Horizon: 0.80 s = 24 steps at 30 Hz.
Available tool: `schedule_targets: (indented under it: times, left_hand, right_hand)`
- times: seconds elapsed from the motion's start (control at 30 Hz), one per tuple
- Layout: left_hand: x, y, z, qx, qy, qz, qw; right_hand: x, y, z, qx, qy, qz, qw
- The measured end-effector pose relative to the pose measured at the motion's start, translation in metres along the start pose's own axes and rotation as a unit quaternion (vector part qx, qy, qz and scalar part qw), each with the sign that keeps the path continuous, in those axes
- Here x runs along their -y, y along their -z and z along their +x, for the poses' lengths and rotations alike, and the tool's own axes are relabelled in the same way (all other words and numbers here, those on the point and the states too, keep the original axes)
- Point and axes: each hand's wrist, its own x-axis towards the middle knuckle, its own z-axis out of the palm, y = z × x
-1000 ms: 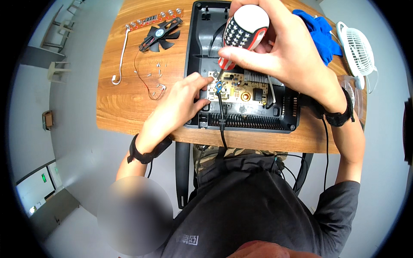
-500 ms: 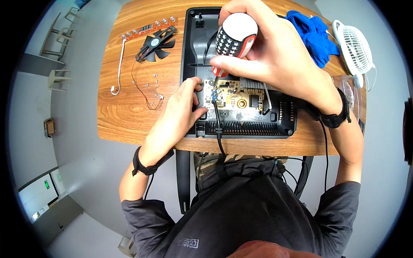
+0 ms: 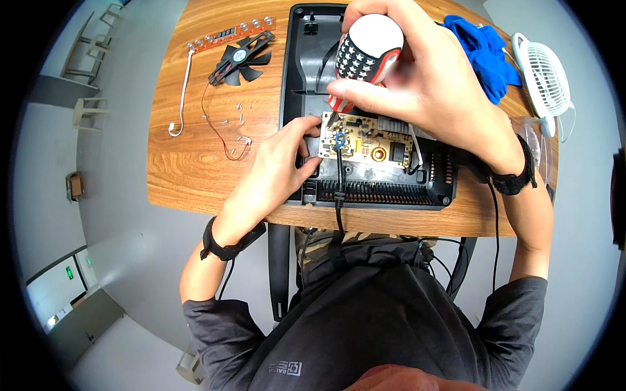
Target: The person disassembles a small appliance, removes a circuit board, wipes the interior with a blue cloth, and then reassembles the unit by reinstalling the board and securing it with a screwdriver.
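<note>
My right hand point(image 3: 430, 85) is wrapped round a screwdriver point(image 3: 366, 55) with a thick white, red and dark star-patterned handle. Its shaft points down at the upper left corner of a tan circuit board point(image 3: 381, 137); the tip is hard to make out. My left hand point(image 3: 277, 159) has curled fingers and thumb at the board's left edge, holding it there. The board sits within a black plastic housing point(image 3: 391, 197), with a copper coil and a blue ring-shaped part on it. A black cable point(image 3: 340, 186) runs from the board over the housing's near edge towards me.
On the wooden table point(image 3: 179, 150) to the left lie a black fan point(image 3: 241, 57), an LED strip board point(image 3: 225, 34) with a white lead, and several small screws point(image 3: 242, 119). A blue cloth point(image 3: 479, 55), a white desk fan point(image 3: 544, 75) and clear plastic packaging point(image 3: 529, 137) are at the right.
The whole view has shifted slightly, with the housing and table parts appearing a little further right and up. The board looks slightly raised at its far left. Both hands keep their grip.
</note>
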Motion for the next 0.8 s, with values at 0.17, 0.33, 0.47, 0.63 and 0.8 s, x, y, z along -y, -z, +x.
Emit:
schedule_targets:
  times: [0.17,0.33,0.47,0.63,0.8]
  left_hand:
    - [0.005,0.000,0.003,0.004,-0.034,0.024,0.999]
    - [0.001,0.005,0.006,0.024,-0.026,0.040,0.999]
    - [0.004,0.006,0.007,0.036,-0.026,0.044,0.998]
    - [0.007,0.011,0.008,0.056,-0.037,0.036,0.997]
    - [0.004,0.011,0.006,0.055,-0.031,0.034,0.997]
  right_hand:
    - [-0.005,0.002,-0.004,0.002,-0.011,-0.011,1.000]
    - [-0.006,0.002,-0.004,-0.012,0.009,-0.017,1.000]
    - [-0.005,0.001,-0.005,-0.015,0.023,-0.012,1.000]
    - [-0.005,0.000,-0.006,-0.014,0.015,-0.009,1.000]
    - [-0.005,0.000,-0.005,-0.009,0.056,-0.042,0.998]
